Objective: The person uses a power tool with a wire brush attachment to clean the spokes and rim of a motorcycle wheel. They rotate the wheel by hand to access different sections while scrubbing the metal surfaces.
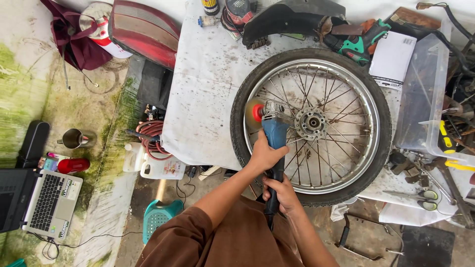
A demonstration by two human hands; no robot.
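On the white-covered surface [208, 74] lies a spoked wheel [310, 126], its tyre overhanging the near edge, a clear plastic bin [423, 94] just beside it at right and bare cloth at left. We hold a blue angle grinder [273, 136] with its disc at the rim's left side. Our left hand [264, 155] wraps the body; our right hand [283, 194] keeps a closed grip on the tail end.

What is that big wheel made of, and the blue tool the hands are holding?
The wheel: its tyre looks like matt black rubber; the rim and thin spokes gleam silvery, so probably bare or plated metal. The grinder, gripped by the left hand and right hand, has a smooth blue body, likely plastic, and a grey metal-looking head. Its spinning tip is too blurred to tell.
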